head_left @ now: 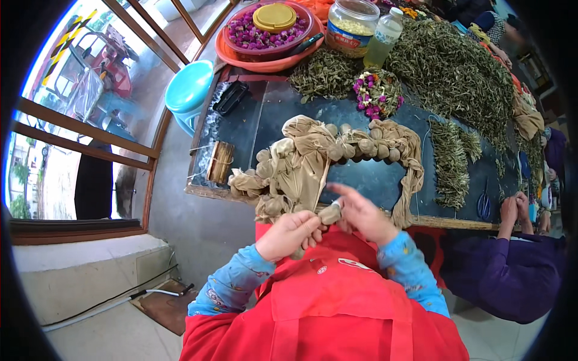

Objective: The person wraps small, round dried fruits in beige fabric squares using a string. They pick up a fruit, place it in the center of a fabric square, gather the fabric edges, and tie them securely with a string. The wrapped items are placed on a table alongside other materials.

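Just in front of my red apron, my left hand (pixel 295 233) is closed, its thumb and fingers pinching a small round stuffed cloth ball (pixel 330 214) of tan stocking fabric. Close beside that ball, my right hand (pixel 364 215) has its index finger stretched out and its fingers apart; the lower ones are partly hidden near the ball. Gathered tan fabric (pixel 301 174) runs from my hands up onto the dark table. A string of tied-off fabric balls (pixel 364 146) curves across it, its loose end (pixel 409 174) hanging over the table edge at right.
Piles of dried leaves (pixel 445 66) cover the far right. A bundle of purple blossoms (pixel 378 95), a clear jar (pixel 350 27), a bottle (pixel 385 37) and a flower-filled basin (pixel 265 36) stand behind. Left are a thread-wound wooden block (pixel 221 161) and blue stool (pixel 188 87). Blue scissors (pixel 483 204) lie near a co-worker's hands (pixel 513 207).
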`<state>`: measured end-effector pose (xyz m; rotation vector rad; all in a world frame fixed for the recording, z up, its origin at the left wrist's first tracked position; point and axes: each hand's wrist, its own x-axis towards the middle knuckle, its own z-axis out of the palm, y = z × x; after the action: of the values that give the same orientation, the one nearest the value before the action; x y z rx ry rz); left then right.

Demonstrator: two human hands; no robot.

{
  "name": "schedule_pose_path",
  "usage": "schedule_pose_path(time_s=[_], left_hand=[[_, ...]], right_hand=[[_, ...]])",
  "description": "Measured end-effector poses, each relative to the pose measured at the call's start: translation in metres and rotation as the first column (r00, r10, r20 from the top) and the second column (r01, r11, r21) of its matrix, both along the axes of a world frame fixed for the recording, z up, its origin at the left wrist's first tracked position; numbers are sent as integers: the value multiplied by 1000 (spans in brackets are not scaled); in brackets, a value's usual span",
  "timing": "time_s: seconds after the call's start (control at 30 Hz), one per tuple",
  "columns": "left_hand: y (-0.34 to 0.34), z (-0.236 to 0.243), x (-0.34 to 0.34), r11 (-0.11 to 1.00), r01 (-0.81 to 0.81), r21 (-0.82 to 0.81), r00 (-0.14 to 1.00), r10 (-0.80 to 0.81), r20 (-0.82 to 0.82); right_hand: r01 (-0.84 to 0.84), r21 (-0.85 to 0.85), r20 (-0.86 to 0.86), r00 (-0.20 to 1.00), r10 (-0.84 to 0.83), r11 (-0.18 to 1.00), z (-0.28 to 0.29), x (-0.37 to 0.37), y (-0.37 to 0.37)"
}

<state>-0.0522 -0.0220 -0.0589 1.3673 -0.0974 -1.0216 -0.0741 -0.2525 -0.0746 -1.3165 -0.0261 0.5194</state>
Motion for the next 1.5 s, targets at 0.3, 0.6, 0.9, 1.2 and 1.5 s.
schedule_pose_path(time_s=[0.3,0.6,0.9,1.2,1.5], left_hand=[[-8,-1,-23,976,160,148,987,-153,-58],[-35,-73,-59,936,-59,347,933,-72,352],[-40,-73,-56,993,-107,49,947,117,-300],[-57,-68,-48,972,-229,-53,880,183,-437],[-57,-61,-45,977,-196,87,866,214,-451]], right_hand=[[195,157,-180,970,-166,968,3,-60,19],[425,243,-504,823,-261,872,-56,-65,24],[371,202,-413,871,-265,906,-79,-69,24],[338,383,-490,863,-122,859,-78,-60,16],[381,217,-504,832,-232,899,-67,-62,23]])
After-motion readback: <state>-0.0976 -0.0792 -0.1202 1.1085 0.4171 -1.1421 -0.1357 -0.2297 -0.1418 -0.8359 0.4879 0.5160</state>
